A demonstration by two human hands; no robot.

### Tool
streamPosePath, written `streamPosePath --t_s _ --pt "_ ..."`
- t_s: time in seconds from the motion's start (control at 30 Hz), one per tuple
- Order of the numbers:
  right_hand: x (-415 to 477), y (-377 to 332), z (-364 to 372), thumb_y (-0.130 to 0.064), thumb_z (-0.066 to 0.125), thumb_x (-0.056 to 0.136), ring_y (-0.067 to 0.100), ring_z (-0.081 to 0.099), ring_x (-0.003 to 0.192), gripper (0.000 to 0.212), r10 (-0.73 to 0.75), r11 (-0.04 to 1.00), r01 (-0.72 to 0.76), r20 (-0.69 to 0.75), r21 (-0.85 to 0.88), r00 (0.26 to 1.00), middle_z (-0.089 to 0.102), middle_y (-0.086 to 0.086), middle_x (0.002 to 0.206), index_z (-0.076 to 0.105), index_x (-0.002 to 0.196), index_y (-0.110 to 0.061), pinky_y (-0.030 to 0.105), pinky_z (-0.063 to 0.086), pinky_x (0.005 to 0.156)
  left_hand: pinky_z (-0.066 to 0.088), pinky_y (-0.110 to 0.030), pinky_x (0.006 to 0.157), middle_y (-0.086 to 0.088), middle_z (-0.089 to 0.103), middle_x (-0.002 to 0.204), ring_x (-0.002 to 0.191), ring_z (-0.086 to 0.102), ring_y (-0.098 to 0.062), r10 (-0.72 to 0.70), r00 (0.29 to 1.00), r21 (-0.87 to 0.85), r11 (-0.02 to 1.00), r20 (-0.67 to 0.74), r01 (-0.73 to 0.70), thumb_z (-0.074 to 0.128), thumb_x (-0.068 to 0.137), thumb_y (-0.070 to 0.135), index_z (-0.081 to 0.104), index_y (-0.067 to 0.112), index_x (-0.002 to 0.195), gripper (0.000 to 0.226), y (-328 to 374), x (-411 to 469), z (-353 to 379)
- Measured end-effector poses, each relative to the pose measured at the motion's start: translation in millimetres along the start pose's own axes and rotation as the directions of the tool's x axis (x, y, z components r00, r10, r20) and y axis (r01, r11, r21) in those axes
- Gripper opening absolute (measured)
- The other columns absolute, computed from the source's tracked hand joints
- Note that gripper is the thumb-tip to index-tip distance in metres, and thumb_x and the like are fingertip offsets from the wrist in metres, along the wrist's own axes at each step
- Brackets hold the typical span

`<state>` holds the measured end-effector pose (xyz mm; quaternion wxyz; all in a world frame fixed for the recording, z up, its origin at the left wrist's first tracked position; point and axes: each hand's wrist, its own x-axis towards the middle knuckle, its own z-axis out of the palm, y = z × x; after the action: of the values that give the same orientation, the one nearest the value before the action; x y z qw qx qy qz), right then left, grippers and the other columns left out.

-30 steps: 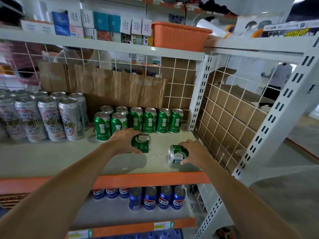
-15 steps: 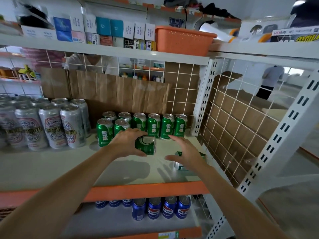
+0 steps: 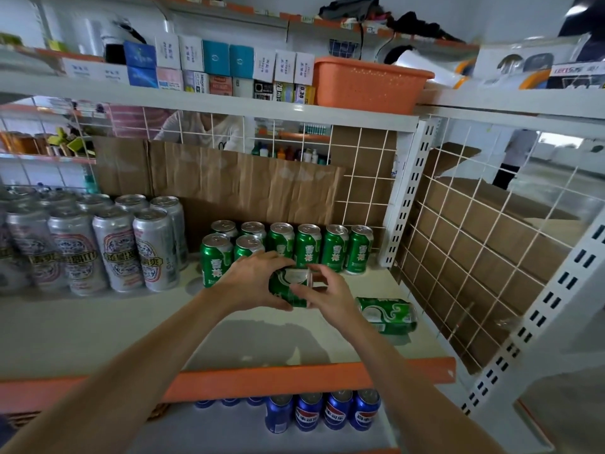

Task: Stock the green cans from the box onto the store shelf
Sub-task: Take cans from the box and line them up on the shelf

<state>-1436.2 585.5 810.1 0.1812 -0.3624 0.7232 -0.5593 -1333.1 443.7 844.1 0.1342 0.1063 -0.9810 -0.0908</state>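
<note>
Eight upright cans (image 3: 307, 247) line the shelf (image 3: 98, 329) back, a tipped can (image 3: 386, 314) lies near its right edge, and your left hand (image 3: 248, 283) and right hand (image 3: 330, 296) together grip another can (image 3: 286, 288).

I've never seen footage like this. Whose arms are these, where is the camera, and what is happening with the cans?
No machine here: these are a person's two bare arms, filmed by one wide-angle camera worn on the head, looking forward and down. The left hand grips a green can, turned on its side above the shelf, and the right hand pinches its end. A second green can lies on its side on the shelf to the right, held by neither hand. Behind the hands stand the stocked green cans; taller silver cans stand to their left. Blue cans sit one level down.
</note>
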Motion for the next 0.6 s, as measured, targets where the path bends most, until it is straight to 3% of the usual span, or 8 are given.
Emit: streamPosePath --t_s 0.13,0.27,0.3,0.4,0.5,0.6 --pt "-2.2 -7.1 -1.3 -0.021 0.075 0.079 0.005 0.06 0.078 0.046 -0.016 0.998 0.02 -0.062 0.062 0.998 0.06 0.0 0.105 0.053 0.118 -0.008 0.019 0.053 0.063 0.036 -0.033 0.101 0.007 0.047 0.133 0.123 0.044 -0.014 0.011 0.998 -0.072 0.997 -0.059 -0.015 0.076 0.065 0.053 0.035 0.031 0.141 0.09 -3.8 1.7 4.2" --pt "-3.6 -4.5 -5.3 -0.018 0.075 0.078 0.005 0.062 0.088 0.038 -0.01 0.991 0.027 -0.131 0.131 0.991 0.063 -0.006 0.099 0.056 0.11 -0.016 0.019 0.054 0.07 0.034 -0.037 0.107 0.01 0.041 0.133 0.124 0.037 -0.01 -0.004 0.981 -0.314 0.948 -0.192 -0.057 0.074 0.055 0.064 0.031 0.032 0.142 0.103 -8.5 -2.2 6.8" --pt "-4.7 -2.4 -6.4 -0.019 0.075 0.078 0.009 0.063 0.093 0.038 0.001 0.988 0.021 -0.143 0.155 0.99 0.063 -0.007 0.1 0.056 0.111 -0.019 0.022 0.055 0.073 0.036 -0.032 0.105 0.011 0.041 0.13 0.121 0.037 -0.008 -0.046 0.973 -0.425 0.903 -0.227 -0.056 0.076 0.053 0.063 0.034 0.03 0.14 0.102 -8.7 -3.4 7.5" --pt "-9.2 3.6 -9.4 -0.02 0.073 0.079 0.012 0.062 0.103 0.041 0.022 0.974 0.015 -0.157 0.228 0.987 0.065 -0.001 0.11 0.059 0.117 -0.014 0.021 0.054 0.073 0.039 -0.025 0.102 0.008 0.045 0.132 0.124 0.039 -0.006 -0.241 0.946 -0.766 0.643 -0.215 -0.01 0.075 0.059 0.044 0.042 0.026 0.134 0.084 -9.4 -3.8 9.6" --pt "-14.1 4.6 -12.2 -0.013 0.07 0.081 0.007 0.068 0.087 0.036 0.038 0.934 0.022 -0.162 0.356 0.986 0.068 0.004 0.103 0.061 0.116 -0.008 0.018 0.053 0.065 0.042 -0.021 0.095 0.005 0.053 0.13 0.121 0.047 -0.007 -0.316 0.938 -0.869 0.493 -0.144 0.032 0.083 0.058 0.046 0.047 0.022 0.132 0.086 -11.3 -3.9 14.4" --pt "-15.7 4.1 -12.0 -0.01 0.068 0.081 0.008 0.069 0.083 0.031 0.063 0.893 0.012 -0.151 0.45 0.987 0.068 0.003 0.098 0.062 0.111 -0.009 0.027 0.057 0.069 0.049 -0.017 0.082 0.0 0.059 0.123 0.105 0.06 -0.006 -0.34 0.939 -0.95 0.307 -0.054 0.056 0.081 0.066 0.03 0.051 0.025 0.122 0.063 -7.6 -3.7 16.5"
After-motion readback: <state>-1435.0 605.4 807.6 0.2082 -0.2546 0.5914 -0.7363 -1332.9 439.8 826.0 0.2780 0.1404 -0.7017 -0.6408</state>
